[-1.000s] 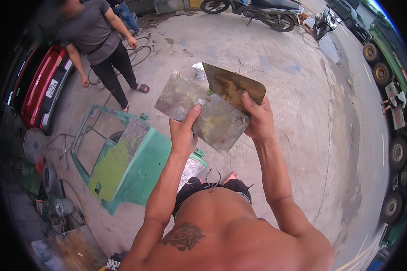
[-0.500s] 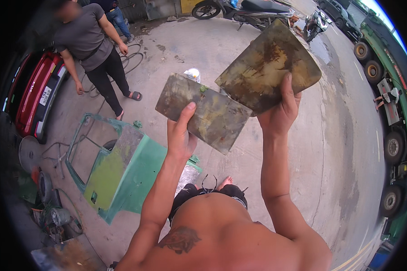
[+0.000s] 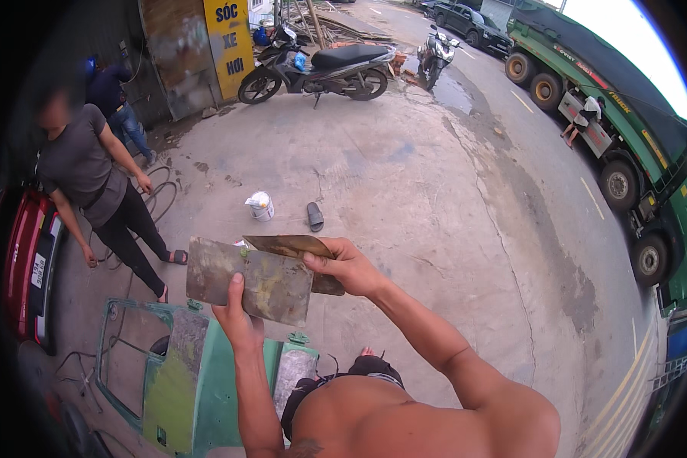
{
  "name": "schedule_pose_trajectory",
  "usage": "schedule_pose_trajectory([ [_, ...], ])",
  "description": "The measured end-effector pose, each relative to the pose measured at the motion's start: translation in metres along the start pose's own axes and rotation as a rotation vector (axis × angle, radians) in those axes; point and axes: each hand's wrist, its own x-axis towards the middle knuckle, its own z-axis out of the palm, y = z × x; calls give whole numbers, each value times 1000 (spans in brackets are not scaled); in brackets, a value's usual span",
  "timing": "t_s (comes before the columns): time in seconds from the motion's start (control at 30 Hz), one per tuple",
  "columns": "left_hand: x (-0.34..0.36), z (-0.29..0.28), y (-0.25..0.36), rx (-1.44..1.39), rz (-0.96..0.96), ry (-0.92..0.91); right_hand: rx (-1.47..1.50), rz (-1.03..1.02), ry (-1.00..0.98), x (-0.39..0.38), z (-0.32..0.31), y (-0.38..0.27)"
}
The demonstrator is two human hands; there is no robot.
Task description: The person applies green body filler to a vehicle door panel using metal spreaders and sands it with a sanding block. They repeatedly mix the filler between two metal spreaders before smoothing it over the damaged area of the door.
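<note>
Two thin, stained rectangular plates are held out in front of me. My left hand [image 3: 239, 317] grips the lower edge of the mottled grey plate [image 3: 215, 267], thumb on its face. My right hand [image 3: 340, 266] is closed on a darker brownish plate [image 3: 278, 244], which lies behind and across the grey one, its thumb at the grey plate's right edge. Below lies a green car door panel [image 3: 168, 397] with pale patches and an open window frame. Past the plates stand a white bucket [image 3: 259, 208] and, beside it, a grey slide sandal [image 3: 315, 217].
A person in grey [image 3: 84, 164] stands at left with another [image 3: 114, 107] behind, near hoses [image 3: 160, 191] and a red car [image 3: 32, 267]. Two scooters [image 3: 317, 72] [image 3: 437, 53] stand at the back. A green truck [image 3: 603, 114] lines the road at right, someone [image 3: 584, 114] beside it.
The view has lifted toward the yard. The right plate has come down from a raised, spread position to overlap the left one, and both plates sit lower in the picture.
</note>
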Motion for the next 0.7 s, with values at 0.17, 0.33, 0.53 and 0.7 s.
schedule_pose_trajectory([
  [0.17, -27, 11, 6, 12, -86, -90, 401, -387, 117, 7, 23, -38],
  [0.33, -14, -12, 29, 39, 78, -46, 224, -41, -50, 2, 28, 0],
  [0.53, 5, -40, 44, -61, -147, -132, 295, -9, 83, 28, -6, -30],
  [0.7, 4, -34, 26, -355, -192, -10, 76, 113, -63, 30, 6, 5],
])
